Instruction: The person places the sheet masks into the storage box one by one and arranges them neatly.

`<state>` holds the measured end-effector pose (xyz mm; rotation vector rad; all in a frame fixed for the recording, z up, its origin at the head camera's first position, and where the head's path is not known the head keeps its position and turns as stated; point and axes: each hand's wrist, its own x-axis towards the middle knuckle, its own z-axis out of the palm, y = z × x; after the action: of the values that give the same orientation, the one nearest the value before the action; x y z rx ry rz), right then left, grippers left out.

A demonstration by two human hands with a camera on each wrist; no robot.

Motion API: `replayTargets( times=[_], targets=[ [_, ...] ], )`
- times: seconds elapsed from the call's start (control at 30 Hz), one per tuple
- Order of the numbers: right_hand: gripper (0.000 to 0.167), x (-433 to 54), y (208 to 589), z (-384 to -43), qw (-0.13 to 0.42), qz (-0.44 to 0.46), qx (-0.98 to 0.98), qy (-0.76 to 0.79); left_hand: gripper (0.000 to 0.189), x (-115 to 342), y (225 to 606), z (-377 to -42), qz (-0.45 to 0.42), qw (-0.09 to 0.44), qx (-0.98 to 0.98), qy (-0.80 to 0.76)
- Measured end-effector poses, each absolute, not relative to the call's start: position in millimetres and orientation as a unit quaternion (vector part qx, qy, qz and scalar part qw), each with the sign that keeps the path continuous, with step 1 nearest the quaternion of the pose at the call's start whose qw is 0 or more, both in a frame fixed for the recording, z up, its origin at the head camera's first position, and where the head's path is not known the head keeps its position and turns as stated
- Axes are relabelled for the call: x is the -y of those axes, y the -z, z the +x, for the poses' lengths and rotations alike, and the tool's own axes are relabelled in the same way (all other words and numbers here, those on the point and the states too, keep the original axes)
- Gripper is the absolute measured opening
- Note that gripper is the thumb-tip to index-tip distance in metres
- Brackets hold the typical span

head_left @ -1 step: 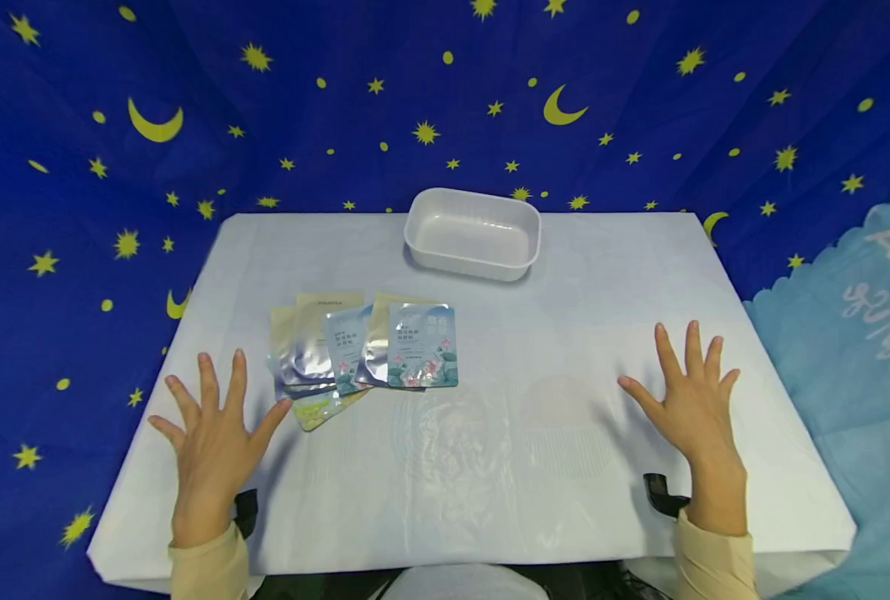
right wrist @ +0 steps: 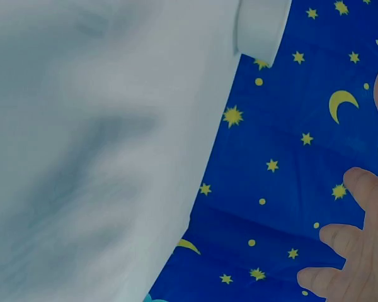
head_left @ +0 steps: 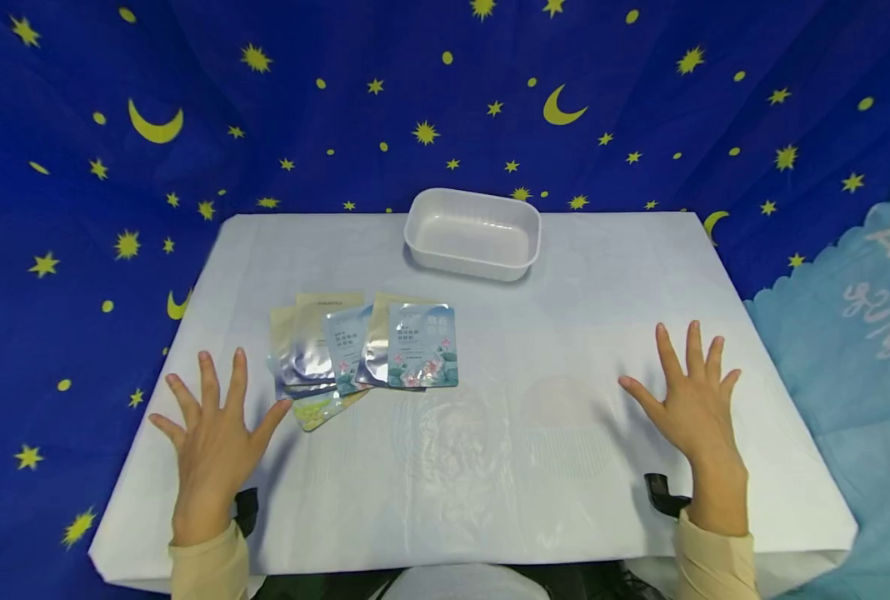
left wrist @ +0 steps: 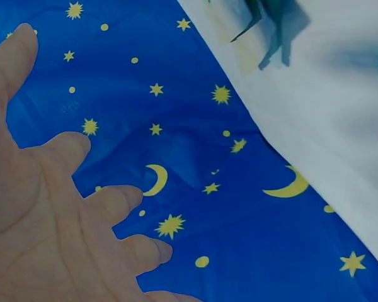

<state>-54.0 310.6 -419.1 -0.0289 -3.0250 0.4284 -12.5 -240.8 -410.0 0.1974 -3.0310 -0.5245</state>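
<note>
My left hand (head_left: 216,442) is held over the left part of the table with fingers straight and spread, holding nothing. Its thumb tip is nearest to an overlapping pile of several flat foil sachets. On the pile's right lies a light blue sachet (head_left: 422,346) printed with pink flowers. A similar blue sachet (head_left: 346,342), a gold-and-silver one (head_left: 312,333) and a yellow-green one (head_left: 325,410) show beside it, partly covered. Over on the right, my right hand (head_left: 694,417) also has its fingers spread, with nothing in it. Both wrist views show bare palms.
A white rectangular plastic basin (head_left: 471,268) stands at the back middle of the white table (head_left: 602,517). Behind hangs a blue curtain (head_left: 385,50) with yellow stars and moons. A light blue cloth (head_left: 850,375) with lettering hangs at the right.
</note>
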Motion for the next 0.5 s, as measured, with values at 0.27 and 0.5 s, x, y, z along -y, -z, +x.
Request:
replayTargets(
  times=[0.27,0.5],
  targets=[
    [0.092,-312.2,419.6,-55.6,0.047,-0.007,0.989,-0.141,0.088,240.1,407.1,-20.0,0.060,0.040,0.983,0.170],
    [0.092,-314.7,418.6,-54.8,0.043,-0.011,0.988,-0.145,0.087,236.1,406.2,-26.2,0.050,0.040,0.983,0.174]
  ],
)
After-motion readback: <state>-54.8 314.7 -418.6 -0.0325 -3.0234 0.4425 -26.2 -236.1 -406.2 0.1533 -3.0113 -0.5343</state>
